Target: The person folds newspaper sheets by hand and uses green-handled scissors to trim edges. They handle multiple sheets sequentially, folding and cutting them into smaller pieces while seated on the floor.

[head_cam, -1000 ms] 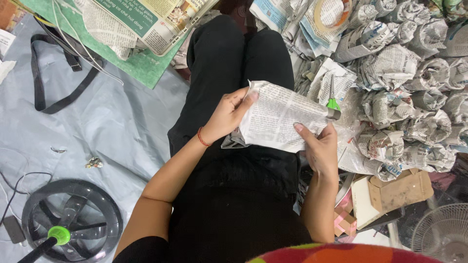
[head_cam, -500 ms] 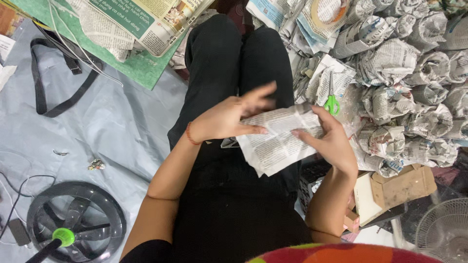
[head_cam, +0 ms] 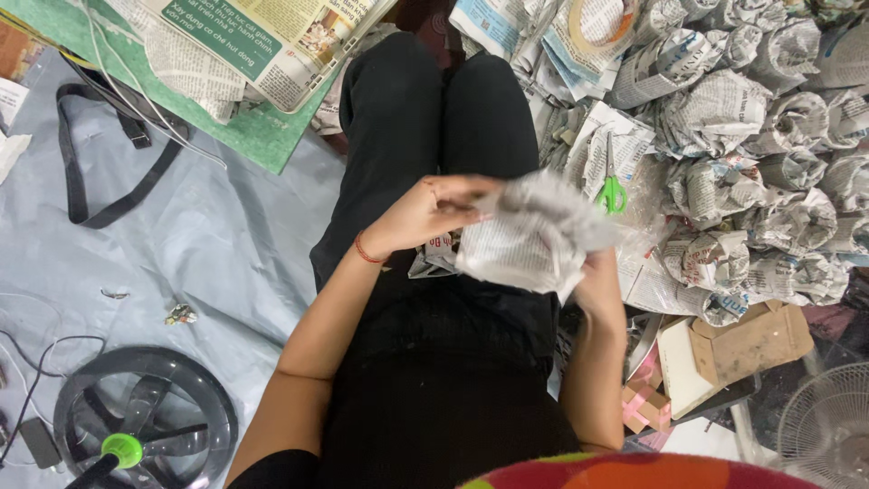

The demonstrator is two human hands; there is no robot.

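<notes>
Pale grey sheet (head_cam: 217,244) spread flat over the floor, a bit wrinkled, lit softly from above. Green mat (head_cam: 262,136) at the top with open newspapers (head_cam: 272,36) on it. Black strap (head_cam: 100,172) curled nearby. Dark round fan cover (head_cam: 145,426) with a green knob in the lower left corner. Big heap of paper-wrapped bundles (head_cam: 769,136) on the far side. Green scissors (head_cam: 613,192), brown cardboard (head_cam: 751,340) and a white fan grille (head_cam: 828,426) low down.

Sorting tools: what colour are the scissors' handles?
Bright green, seen in the head view: scissors lying among the newspaper bundles.
</notes>
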